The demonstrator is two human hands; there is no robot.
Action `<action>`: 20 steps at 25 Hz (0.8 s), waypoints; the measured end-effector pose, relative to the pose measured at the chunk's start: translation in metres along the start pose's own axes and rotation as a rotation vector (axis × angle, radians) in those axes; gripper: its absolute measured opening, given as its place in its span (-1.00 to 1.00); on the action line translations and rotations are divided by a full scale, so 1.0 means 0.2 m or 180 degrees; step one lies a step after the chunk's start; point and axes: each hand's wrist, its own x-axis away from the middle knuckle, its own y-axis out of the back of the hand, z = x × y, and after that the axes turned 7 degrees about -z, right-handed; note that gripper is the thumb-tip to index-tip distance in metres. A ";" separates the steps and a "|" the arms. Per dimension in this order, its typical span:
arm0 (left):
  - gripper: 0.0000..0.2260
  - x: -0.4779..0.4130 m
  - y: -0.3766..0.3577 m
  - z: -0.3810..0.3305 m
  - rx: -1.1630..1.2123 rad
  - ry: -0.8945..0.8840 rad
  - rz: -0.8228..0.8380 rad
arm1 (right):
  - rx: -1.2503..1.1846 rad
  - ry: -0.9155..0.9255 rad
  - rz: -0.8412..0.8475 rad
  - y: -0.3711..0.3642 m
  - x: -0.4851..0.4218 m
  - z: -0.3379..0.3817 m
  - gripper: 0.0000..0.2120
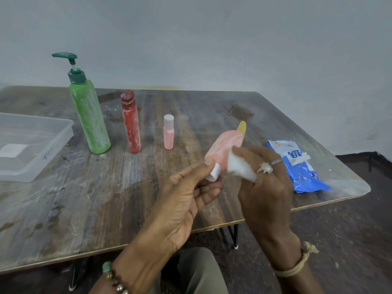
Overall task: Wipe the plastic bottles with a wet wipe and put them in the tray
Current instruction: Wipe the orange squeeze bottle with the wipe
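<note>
The left hand (186,187) pinches the pink tube (224,150) by its white cap, above the table (127,187); the right hand (265,177) grips the wipe (238,164) against it. Rotate the tube (its far side seems unwiped) while rubbing firmly.

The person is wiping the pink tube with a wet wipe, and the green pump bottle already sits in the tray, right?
Not quite. The head view shows the green pump bottle standing on the table beside the tray, not in it. The rest holds: the right hand presses the wet wipe on the pink tube.
</note>
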 end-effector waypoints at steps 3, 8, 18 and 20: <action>-0.77 0.00 0.02 0.01 -0.0092 -0.0121 0.0030 | -0.0008 0.0134 0.0083 -0.13 -0.08 0.16 -0.72; -0.69 0.00 0.03 0.02 -0.0137 -0.0256 0.0123 | 0.0198 0.0112 0.0124 -0.12 -0.07 0.10 -0.65; -0.68 -0.06 0.04 0.01 -0.0271 -0.0327 0.0153 | 0.0139 -0.0001 0.0074 -0.18 -0.07 0.08 -0.65; -0.66 -0.06 0.03 0.00 -0.0211 -0.0344 0.0192 | 0.0126 0.0066 0.0129 -0.18 -0.07 0.08 -0.66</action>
